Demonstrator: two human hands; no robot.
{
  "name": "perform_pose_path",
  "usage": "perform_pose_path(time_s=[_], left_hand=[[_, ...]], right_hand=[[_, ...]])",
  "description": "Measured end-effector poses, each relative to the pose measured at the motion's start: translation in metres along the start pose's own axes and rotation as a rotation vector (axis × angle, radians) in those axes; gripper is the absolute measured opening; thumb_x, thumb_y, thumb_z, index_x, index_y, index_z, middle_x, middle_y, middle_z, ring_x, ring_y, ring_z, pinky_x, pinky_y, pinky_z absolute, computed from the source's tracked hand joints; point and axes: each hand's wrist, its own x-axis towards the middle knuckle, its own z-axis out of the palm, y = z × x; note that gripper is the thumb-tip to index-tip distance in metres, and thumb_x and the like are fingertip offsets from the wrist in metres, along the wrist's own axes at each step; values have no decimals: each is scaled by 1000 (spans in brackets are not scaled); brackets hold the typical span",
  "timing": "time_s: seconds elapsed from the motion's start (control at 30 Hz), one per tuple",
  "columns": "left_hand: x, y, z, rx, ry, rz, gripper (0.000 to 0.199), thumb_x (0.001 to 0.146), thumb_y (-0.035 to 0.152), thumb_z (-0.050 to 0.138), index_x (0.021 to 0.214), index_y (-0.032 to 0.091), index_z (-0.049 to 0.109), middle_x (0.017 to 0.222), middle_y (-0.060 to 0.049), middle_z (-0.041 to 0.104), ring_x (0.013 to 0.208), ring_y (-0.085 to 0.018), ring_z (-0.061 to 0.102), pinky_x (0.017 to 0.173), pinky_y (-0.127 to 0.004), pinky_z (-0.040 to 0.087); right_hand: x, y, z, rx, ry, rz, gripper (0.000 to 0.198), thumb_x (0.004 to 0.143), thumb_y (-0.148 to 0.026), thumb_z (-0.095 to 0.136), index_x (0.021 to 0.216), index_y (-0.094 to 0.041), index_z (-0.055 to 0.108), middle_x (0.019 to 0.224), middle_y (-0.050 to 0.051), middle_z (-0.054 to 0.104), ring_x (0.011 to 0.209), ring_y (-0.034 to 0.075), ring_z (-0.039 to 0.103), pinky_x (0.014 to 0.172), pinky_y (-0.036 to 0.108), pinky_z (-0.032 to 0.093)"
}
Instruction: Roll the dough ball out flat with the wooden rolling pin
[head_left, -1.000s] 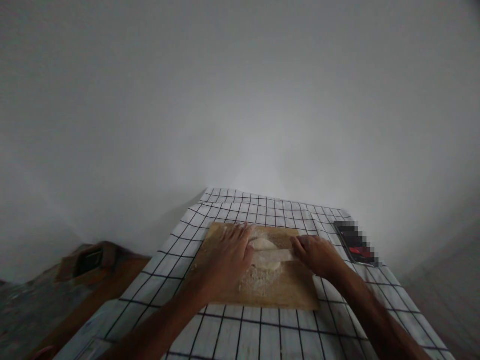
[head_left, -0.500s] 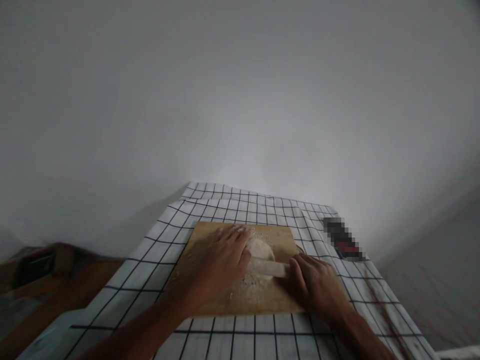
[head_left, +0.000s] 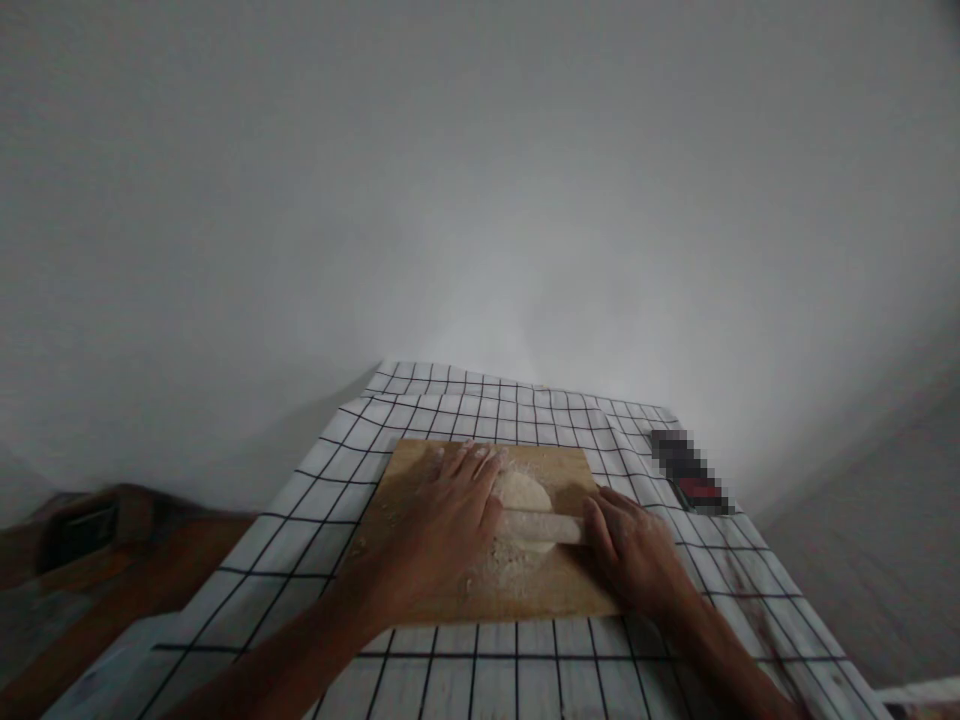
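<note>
A flattened round of pale dough point(head_left: 523, 491) lies on a floured wooden board point(head_left: 559, 595). Across its near part rests a light wooden rolling pin point(head_left: 543, 527), with a small edge of dough showing on my side of it. My left hand point(head_left: 457, 515) lies over the pin's left end and hides it; the floury fingers stretch forward over the board and the thumb is by the pin. My right hand point(head_left: 634, 545) is closed over the right end, fingers bent and thumb along the pin.
A white tablecloth with black grid lines point(head_left: 472, 675) covers the table under the board. At the right table edge lies a dark, pixelated object point(head_left: 690, 472). A pale wall point(head_left: 480, 200) rises behind the table. Brown furniture point(head_left: 112, 535) stands at the left.
The view has shifted slightly, so the board sits a little higher and further right. My right hand looks slightly further forward; both hands stay on the rolling pin.
</note>
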Motion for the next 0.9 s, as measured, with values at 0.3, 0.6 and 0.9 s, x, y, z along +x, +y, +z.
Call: perform_pose_path(time_s=[0.3,0.6,0.9], left_hand=[[-6,-6,4,20,-18,156,42,106,24,35,143,12,51,155,-16,51,149,-33,39,124,-58,31],[-5,4,-3,84,-59,-24,50,104,30,38,152,17,45,159,-14,46,150,-36,36,121,-64,30],[-13,12,-2,-30,-19,9,56,101,29,38,155,16,41,161,-15,43,151,-36,36,117,-63,37]], right_hand=[[-33,-29,-13,-10,-45,32,40,108,-37,36,81,-24,62,81,5,69,75,21,66,71,34,46],[3,-4,-3,-28,-41,55,42,107,-33,35,81,-22,66,87,10,74,76,23,68,67,34,45],[-28,-15,-15,-27,-60,-58,40,109,-32,31,90,-21,65,90,8,70,81,20,65,74,31,44]])
